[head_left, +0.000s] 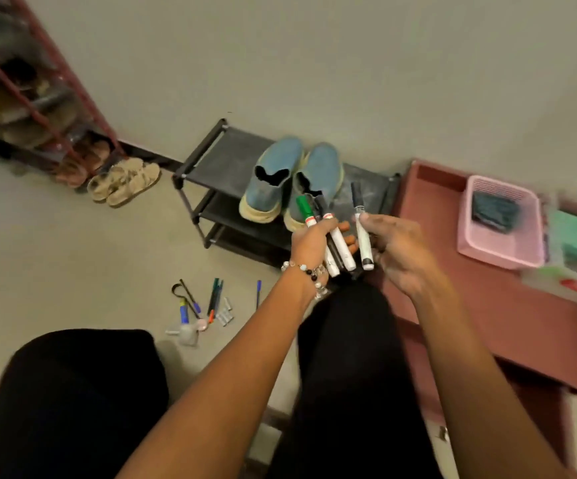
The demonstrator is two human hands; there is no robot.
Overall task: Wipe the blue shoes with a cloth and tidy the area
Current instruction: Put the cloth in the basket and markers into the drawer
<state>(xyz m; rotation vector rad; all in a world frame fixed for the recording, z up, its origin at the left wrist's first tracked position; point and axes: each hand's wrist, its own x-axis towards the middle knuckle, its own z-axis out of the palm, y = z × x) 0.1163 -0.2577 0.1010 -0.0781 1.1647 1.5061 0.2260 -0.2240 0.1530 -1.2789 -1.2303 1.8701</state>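
Currently we hold a bundle of markers (pixel 335 243) in our left hand (pixel 309 242), fingers curled round the white barrels, with a green cap and dark caps pointing away from us toward the wall. Our right hand (pixel 395 252) pinches a single marker (pixel 362 229) between thumb and fingers, black cap up, just beside the bundle. A beaded bracelet (pixel 309 271) sits on our left wrist. Directly beyond the hands, the blue shoes (pixel 294 181) stand side by side on the top shelf of a low black rack (pixel 211 160), toes toward the wall and heels at the shelf's near edge. On the floor to our left lies a loose scatter of pens (pixel 207 307) and small items, well apart from the rack. To our right, a pink basket (pixel 497 219) rests on a reddish-brown surface (pixel 487 305) and contains a dark folded cloth (pixel 494 209). A pair of tan sandals (pixel 124 183) lies on the floor near a taller red shoe rack (pixel 38 112) at far left. Our knees, in black fabric, fill the lower frame.
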